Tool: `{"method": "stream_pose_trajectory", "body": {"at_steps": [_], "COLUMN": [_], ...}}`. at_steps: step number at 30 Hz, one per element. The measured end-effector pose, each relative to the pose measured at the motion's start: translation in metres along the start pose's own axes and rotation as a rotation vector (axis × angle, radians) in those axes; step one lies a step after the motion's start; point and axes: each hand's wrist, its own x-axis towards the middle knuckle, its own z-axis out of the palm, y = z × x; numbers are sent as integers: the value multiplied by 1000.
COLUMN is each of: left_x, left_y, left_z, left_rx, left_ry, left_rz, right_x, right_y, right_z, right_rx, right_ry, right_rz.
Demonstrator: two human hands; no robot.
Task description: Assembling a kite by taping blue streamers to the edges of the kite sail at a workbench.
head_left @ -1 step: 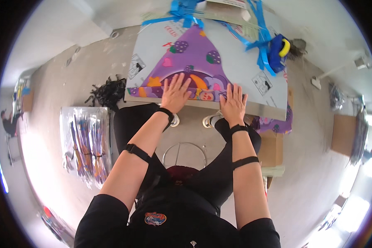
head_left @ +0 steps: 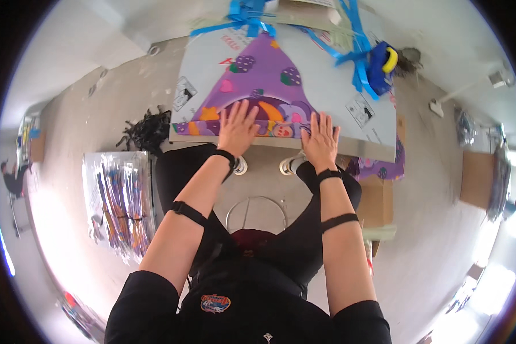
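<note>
A purple triangular piece of printed fabric (head_left: 262, 71), with berries, stars and cartoon figures on it, lies flat on a white board (head_left: 338, 86). A band along its near edge looks folded over. My left hand (head_left: 238, 127) rests palm down on that near edge, left of its middle, with fingers spread. At the near right corner of the fabric my right hand (head_left: 321, 137) lies flat, fingers stretched out and a little apart. Neither hand holds anything. Under my palms part of the printed border is hidden.
Blue straps (head_left: 358, 51) lie across the board's far side, beside a blue tape dispenser (head_left: 381, 66) with a yellow part. Black strips (head_left: 149, 131) lie in a heap at the left, near a clear bag (head_left: 117, 200) of bundled strips. A cardboard box (head_left: 375, 200) stands at the right.
The view has shifted slightly, so the board and fabric appear a little higher and further left. Both hands keep nearly the same places on the fabric.
</note>
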Motion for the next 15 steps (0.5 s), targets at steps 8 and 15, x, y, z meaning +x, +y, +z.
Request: {"method": "stream_pose_trajectory", "body": {"at_steps": [8,15], "left_x": [33,65], "left_y": [63,188], "left_z": [54,168], "left_rx": [66,124], "left_ry": [70,-78], "left_rz": [132,539], "right_x": [-73,-170], "right_y": [43,55], "right_z": [0,49], "right_rx": [-27,5], "right_ry": [82,434], "right_rz": [290,407]}}
